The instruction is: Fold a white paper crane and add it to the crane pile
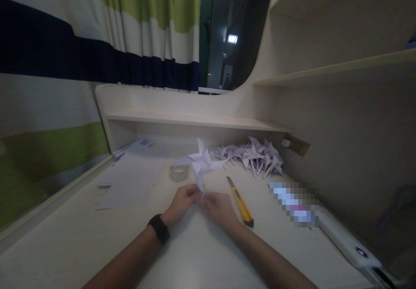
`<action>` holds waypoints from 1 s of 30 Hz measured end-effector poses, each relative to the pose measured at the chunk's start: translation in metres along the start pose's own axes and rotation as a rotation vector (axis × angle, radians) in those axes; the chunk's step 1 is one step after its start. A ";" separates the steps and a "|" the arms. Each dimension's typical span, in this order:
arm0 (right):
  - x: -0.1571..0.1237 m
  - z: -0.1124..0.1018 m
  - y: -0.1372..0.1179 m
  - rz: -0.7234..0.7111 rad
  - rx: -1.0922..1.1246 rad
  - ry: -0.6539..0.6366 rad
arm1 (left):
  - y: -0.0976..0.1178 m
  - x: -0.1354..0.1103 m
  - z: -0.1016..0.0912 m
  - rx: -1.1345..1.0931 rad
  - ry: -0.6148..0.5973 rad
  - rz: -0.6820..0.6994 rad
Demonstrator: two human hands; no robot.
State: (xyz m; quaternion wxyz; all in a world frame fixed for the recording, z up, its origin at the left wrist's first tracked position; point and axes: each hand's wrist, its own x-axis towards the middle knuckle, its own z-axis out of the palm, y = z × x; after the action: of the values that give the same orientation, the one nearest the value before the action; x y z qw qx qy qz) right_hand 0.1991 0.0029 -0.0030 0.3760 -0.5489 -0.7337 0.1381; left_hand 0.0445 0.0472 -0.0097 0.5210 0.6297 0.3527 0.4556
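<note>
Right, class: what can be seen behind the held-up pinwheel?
Behind the pinwheel, part of a tape roll shows at left and a pile of pinwheels at right. Whatever it covers can't be seen.

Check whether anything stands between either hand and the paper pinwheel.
Nothing visible does: the left hand and right hand meet at the lower end of the paper pinwheel. The tape roll lies beyond the left hand and the yellow cutter beside the right, neither between.
</note>
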 end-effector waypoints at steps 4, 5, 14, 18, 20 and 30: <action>0.007 0.005 0.001 0.025 -0.047 0.035 | 0.000 0.008 0.003 -0.024 -0.014 0.009; 0.010 0.005 0.002 0.037 -0.056 0.021 | 0.000 0.011 0.003 -0.032 -0.014 0.000; 0.069 -0.009 0.043 0.360 -0.340 -0.024 | -0.028 0.028 -0.009 -0.067 0.137 -0.216; 0.104 -0.028 0.089 0.488 -0.420 0.044 | -0.056 0.025 -0.011 0.014 0.092 -0.168; 0.115 -0.036 0.110 0.545 -0.451 0.080 | -0.062 0.023 -0.011 0.118 0.078 -0.139; 0.131 -0.039 0.147 0.666 -0.480 0.162 | -0.053 0.016 -0.014 0.329 0.046 -0.063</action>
State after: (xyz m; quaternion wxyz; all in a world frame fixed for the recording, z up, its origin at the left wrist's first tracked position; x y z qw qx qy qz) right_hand 0.3151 0.1671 -0.0145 0.2287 -0.8372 -0.4956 0.0335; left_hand 0.0386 0.0771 -0.0573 0.4167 0.6845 0.4540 0.3896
